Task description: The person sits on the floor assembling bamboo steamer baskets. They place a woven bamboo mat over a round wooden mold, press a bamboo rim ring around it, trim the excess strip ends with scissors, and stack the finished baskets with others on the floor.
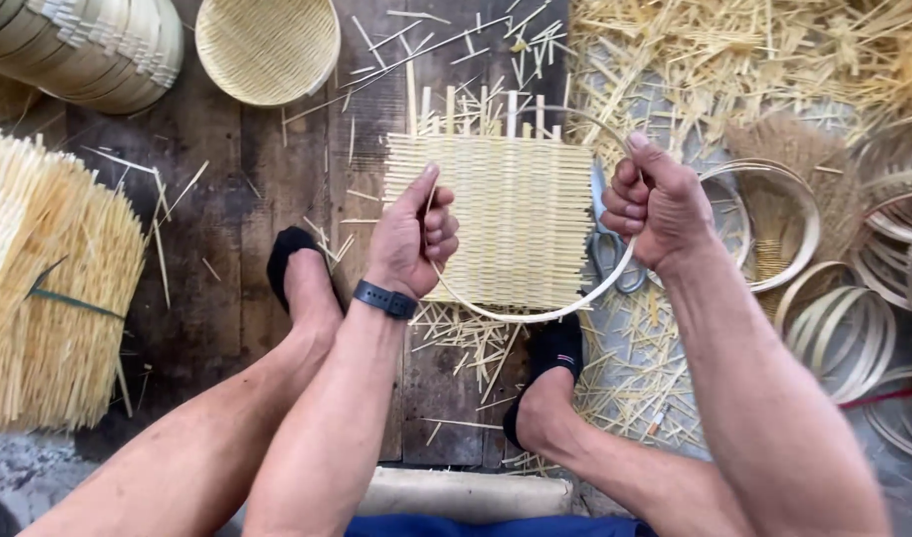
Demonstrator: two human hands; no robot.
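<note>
Count: woven bamboo mat (516, 224) x1; thin bamboo hoop (536, 314) x1, gripped by 2 hands: left hand (413, 237), right hand (660, 207). Scissors (605, 254) x1. Finished round tray (267, 45) x1. Tied splint bundle (48, 288) x1 (loose hoops at right overlap, uncounted).

Square woven bamboo mat (521, 219): pale yellow, flat, plain-weave slats, loose strip ends projecting along its top edge; it lies over dark wooden floorboards (247, 199), near their right edge where loose bamboo scrap begins. Thin bamboo hoop (536, 314): a single pale strip bent into a ring, held just above the mat and framing it, the lower arc curving past the mat's bottom edge and the upper arc faint across the projecting ends.
</note>
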